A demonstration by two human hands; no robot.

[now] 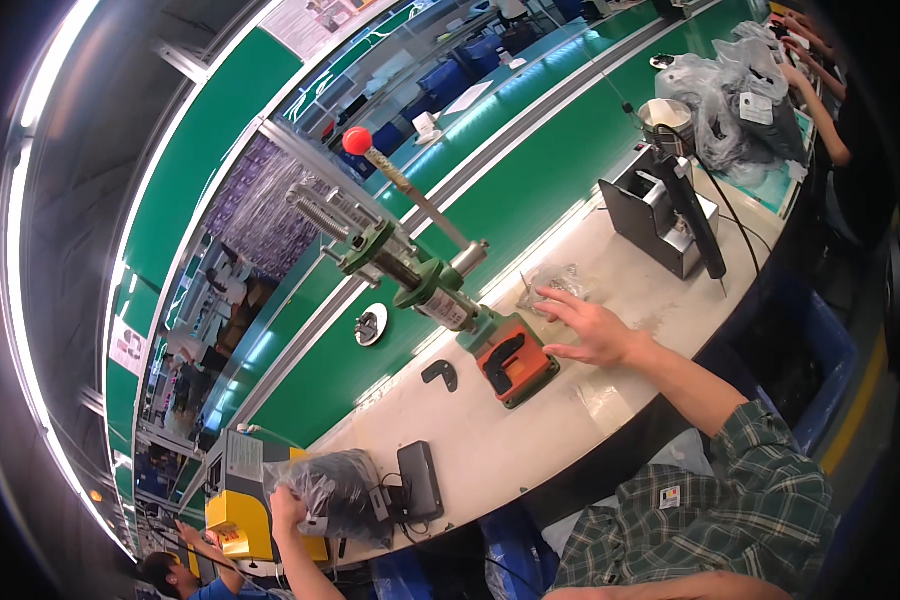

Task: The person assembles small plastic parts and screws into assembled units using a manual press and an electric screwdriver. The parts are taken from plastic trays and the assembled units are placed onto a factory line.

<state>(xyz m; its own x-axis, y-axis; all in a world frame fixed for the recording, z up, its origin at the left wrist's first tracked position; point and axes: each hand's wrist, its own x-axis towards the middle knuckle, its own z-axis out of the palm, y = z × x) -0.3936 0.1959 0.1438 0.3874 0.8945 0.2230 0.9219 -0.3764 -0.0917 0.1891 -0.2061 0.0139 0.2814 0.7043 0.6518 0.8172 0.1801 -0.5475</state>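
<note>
Reaching across the pale bench (530, 420), our right hand (592, 328) lies flat with fingers spread apart, gripping nothing; its fingertips touch a small clear plastic bag (553, 283). We take the green hand press (425, 280) as landmark: the bag sits just right of its orange base plate (515, 365), which carries a black part (503, 353). A second black part (440, 373) lies left of the base. Our left hand is out of view.
</note>
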